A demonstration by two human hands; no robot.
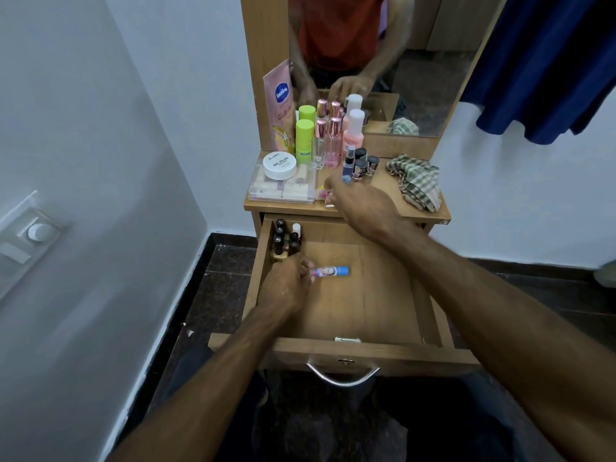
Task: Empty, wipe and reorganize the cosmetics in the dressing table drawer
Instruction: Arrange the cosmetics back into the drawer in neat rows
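The desk carries most of the cosmetics along its back and left side: a pink Vaseline tube, two green-capped bottles, clear pink spray bottles, a nail polish remover tub on a clear organizer box, and small dark-capped bottles. Below it the drawer stands pulled out, its wooden floor mostly bare. Judging by that, emptying and wiping look done and refilling has only begun. A checked cloth lies crumpled on the right of the desk, apart from the bottles. In the drawer's back left corner a cluster of nail polish bottles already stands upright. The left hand pinches the end of a blue lip balm stick lying on the drawer floor beside that cluster. The right hand reaches over the desk front towards some small pink items; whether its fingers grip anything I cannot tell.
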